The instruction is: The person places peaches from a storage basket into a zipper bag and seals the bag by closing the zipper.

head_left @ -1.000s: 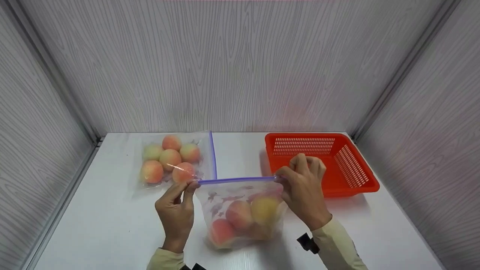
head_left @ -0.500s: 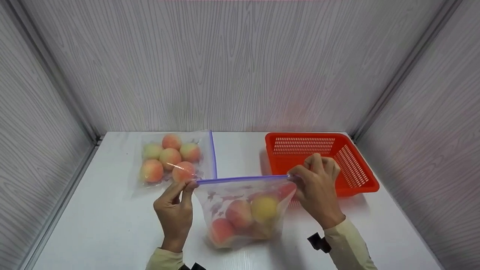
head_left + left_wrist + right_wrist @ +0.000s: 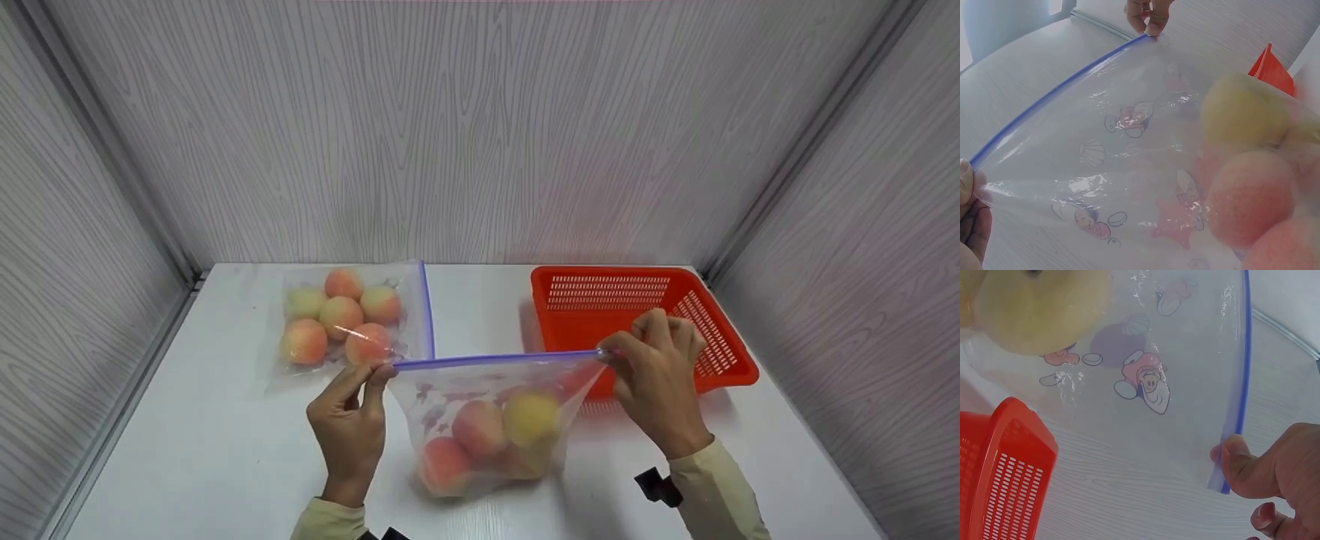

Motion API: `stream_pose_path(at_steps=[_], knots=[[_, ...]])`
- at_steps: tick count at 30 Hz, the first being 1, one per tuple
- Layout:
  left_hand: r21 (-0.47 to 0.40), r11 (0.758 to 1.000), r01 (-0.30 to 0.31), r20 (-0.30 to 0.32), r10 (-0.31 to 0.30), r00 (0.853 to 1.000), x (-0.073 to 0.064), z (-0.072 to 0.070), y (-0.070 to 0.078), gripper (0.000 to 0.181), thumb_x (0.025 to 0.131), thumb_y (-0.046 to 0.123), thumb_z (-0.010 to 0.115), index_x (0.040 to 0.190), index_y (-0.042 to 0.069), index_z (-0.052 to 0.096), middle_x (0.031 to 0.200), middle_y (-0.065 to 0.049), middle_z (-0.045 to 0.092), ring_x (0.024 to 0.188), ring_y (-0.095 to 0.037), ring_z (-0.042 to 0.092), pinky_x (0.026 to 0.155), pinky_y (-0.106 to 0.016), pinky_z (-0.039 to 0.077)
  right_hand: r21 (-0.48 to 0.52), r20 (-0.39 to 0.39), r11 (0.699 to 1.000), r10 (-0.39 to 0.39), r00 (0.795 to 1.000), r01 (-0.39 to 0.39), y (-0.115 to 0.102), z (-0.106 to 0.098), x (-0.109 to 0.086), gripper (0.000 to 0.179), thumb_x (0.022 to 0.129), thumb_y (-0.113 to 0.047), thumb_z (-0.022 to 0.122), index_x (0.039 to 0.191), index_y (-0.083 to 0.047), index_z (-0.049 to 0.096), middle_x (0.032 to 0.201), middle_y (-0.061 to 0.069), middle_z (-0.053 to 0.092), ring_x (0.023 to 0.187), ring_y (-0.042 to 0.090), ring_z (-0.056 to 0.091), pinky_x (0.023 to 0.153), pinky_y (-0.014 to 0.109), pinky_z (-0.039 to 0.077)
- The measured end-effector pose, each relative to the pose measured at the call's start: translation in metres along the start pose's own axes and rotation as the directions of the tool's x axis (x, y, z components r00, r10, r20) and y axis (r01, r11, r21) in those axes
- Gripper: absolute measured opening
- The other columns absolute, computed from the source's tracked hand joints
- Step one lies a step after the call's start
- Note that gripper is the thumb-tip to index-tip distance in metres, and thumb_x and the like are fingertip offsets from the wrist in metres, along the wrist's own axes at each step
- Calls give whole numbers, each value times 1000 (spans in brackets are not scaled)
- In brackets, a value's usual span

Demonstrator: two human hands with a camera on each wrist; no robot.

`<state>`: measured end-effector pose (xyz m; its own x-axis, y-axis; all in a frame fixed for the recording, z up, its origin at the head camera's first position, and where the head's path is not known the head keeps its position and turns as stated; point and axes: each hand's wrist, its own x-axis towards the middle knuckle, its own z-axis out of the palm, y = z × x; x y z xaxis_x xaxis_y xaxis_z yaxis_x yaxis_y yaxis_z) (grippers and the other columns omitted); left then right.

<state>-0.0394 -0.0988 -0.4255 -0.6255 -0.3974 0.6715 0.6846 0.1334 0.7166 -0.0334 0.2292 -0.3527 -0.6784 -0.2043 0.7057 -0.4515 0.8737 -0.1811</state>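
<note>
A clear zip bag (image 3: 465, 390) with a purple zip strip and cartoon prints hangs upright between both hands. Several peaches (image 3: 478, 429) and a yellow one (image 3: 532, 418) lie in its lower part. My left hand (image 3: 351, 427) pinches the left end of the strip between thumb and forefinger. At the strip's right end, the thumb and forefinger of my right hand (image 3: 660, 382) pinch the zip. The right wrist view shows the thumb (image 3: 1237, 458) pressed on the strip near its corner.
Behind on the left lies another zip bag (image 3: 412, 330) of several peaches on the white table (image 3: 217, 450). A red plastic basket (image 3: 739, 360) stands at the back right, partly behind my right hand. Grey wood-grain walls (image 3: 480, 135) enclose the table.
My right hand has slid rightward along the zip strip, from above the bag's right side to its right corner. The strip shows longer between the hands. My left hand has hardly moved.
</note>
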Motion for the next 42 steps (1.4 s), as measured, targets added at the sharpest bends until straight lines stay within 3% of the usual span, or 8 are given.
stream_pose_path(at_steps=[9, 16, 20, 27, 31, 33, 36, 42], knots=[[-16, 1000, 3, -10, -3, 1000, 1, 2, 2, 9, 83, -17, 72, 85, -9, 75, 77, -14, 71, 75, -7, 64, 71, -16, 54, 3, 16, 1000, 22, 1000, -22, 4, -1, -4, 18, 76, 2, 85, 87, -9, 75, 93, 11, 45, 104, 37, 38, 93, 60, 24], [-10, 1000, -9, 50, 10, 999, -2, 3, 1, 8, 84, -15, 73, 88, -8, 75, 80, -14, 72, 80, -7, 65, 75, -17, 55, -54, 165, 999, 13, 986, -5, 4, -14, -4, 28, 77, 2, 85, 95, -7, 66, 102, 14, 51, 98, 32, 44, 78, 43, 45], [-8, 1000, -21, 62, 21, 998, 0, 0, 0, 16, 81, -21, 71, 88, -7, 76, 80, -13, 71, 78, -7, 63, 74, -15, 54, 7, 203, 999, -52, 978, 51, 1, -32, 12, 41, 78, -2, 86, 112, -3, 64, 115, 17, 55, 105, 31, 48, 77, 40, 52], [-11, 999, -31, 92, 32, 995, 1, -1, -2, 15, 82, -19, 71, 88, -7, 76, 79, -12, 71, 77, -6, 62, 74, -15, 54, 89, 43, 987, -138, 989, 134, -14, -58, 52, 58, 83, 0, 81, 135, 3, 56, 134, 19, 56, 123, 34, 50, 99, 38, 50], [-41, 999, -16, 86, 20, 996, 1, -1, -3, 12, 83, -18, 71, 89, -8, 76, 82, -13, 71, 81, -8, 65, 78, -18, 56, 110, 162, 985, -150, 975, 133, -24, -58, 66, 59, 87, -11, 80, 140, 1, 55, 137, 18, 58, 126, 33, 53, 104, 45, 50], [-53, 999, -6, 84, 11, 996, 0, 0, -3, 10, 85, -16, 71, 90, -8, 76, 82, -14, 72, 82, -8, 66, 80, -20, 57, 118, 303, 990, -115, 946, 83, -29, -55, 69, 63, 88, -18, 80, 143, -2, 53, 139, 17, 57, 128, 34, 52, 103, 52, 49], [-66, 998, -2, 75, 7, 997, -1, 0, -5, 5, 87, -11, 72, 91, -9, 75, 83, -16, 71, 84, -10, 67, 82, -22, 58, 99, 497, 995, -69, 865, 23, -35, -47, 71, 67, 87, -24, 82, 146, -7, 52, 140, 14, 59, 128, 34, 55, 101, 54, 51], [-78, 997, 14, 49, -10, 999, -1, 3, -7, 6, 90, -6, 72, 93, -10, 75, 85, -18, 71, 87, -11, 69, 88, -26, 58, 146, 691, 988, -140, 709, 53, -44, -19, 71, 52, 87, -21, 81, 135, -8, 65, 126, 9, 70, 110, 27, 70, 89, 44, 59]])
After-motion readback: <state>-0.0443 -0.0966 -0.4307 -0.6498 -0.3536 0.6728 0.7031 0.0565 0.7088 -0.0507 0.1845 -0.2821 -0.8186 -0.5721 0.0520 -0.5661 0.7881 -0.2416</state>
